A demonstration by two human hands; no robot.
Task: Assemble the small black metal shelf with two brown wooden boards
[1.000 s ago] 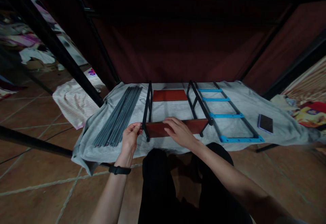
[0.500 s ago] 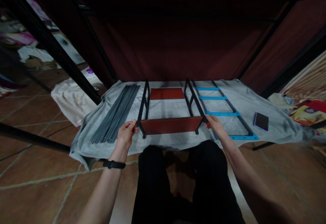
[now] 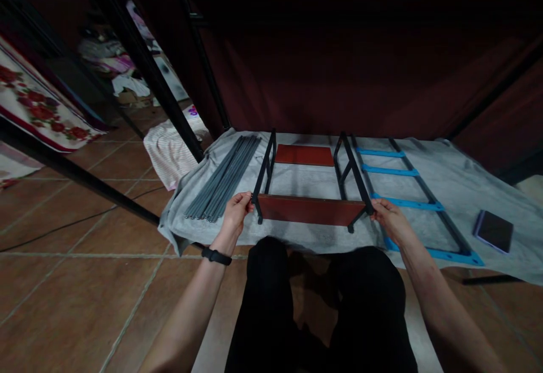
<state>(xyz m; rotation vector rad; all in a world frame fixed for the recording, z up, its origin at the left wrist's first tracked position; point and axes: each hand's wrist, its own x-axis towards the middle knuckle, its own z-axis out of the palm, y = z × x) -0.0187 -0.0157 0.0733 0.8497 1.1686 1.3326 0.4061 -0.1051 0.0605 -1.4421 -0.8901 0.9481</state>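
Before me on a grey cloth stands a black metal frame with two reddish-brown boards (image 3: 309, 209), one along its near side and one at the back. Its near left corner is pinched in the fingers of my left hand (image 3: 237, 210), which has a black band on the wrist. At the near right corner, my right hand (image 3: 389, 219) grips the same black frame. A bundle of grey metal rods (image 3: 224, 178) lies left of the frame. To its right is a ladder-like piece with dark rails and blue crossbars (image 3: 409, 204).
The grey cloth (image 3: 449, 180) covers a low bed-like surface inside dark posts. A phone (image 3: 494, 231) lies at the right. Behind hangs a dark red curtain (image 3: 331, 90). A striped cloth (image 3: 169, 149) and a cable (image 3: 106, 213) are on the tiled floor at left.
The view has turned to the left, so everything appears further right and a flowered cloth shows at the left. Both hands keep their hold on the frame's near corners.
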